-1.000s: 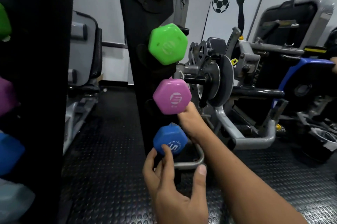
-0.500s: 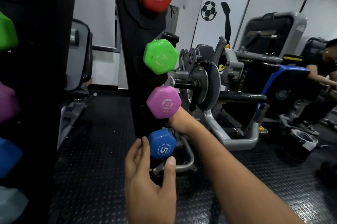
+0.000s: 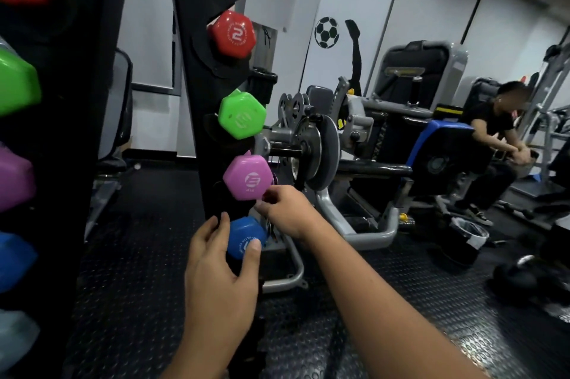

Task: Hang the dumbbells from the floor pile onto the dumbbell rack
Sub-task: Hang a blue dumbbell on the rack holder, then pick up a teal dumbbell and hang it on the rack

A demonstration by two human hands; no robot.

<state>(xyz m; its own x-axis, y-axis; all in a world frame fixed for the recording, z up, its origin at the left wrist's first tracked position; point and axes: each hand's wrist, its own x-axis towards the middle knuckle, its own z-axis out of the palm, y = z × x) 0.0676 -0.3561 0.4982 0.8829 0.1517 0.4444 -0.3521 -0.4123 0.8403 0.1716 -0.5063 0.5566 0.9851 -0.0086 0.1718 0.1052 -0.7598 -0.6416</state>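
Observation:
A blue dumbbell [image 3: 242, 235] sits at the lowest visible slot of the black rack upright [image 3: 197, 107]. My left hand [image 3: 220, 273] clasps its hexagonal head, thumb on the front face and fingers round the left side. My right hand [image 3: 285, 213] reaches in from the right with its fingers curled between the blue head and the pink dumbbell [image 3: 248, 178] above; what they touch is hidden. Higher on the upright hang a green dumbbell [image 3: 242, 114] and a red dumbbell [image 3: 233, 34].
A second rack column [image 3: 71, 101] stands close on the left, holding red, green, purple and blue heads. A grey weight machine [image 3: 320, 150] stands just behind the rack. A person [image 3: 496, 144] sits at the right. A bin and dark weights lie on the rubber floor at the right.
My view has tilted up and to the right. My left hand has closed further round the blue head. My right hand has pulled back a little, so its fingers now show below the pink head.

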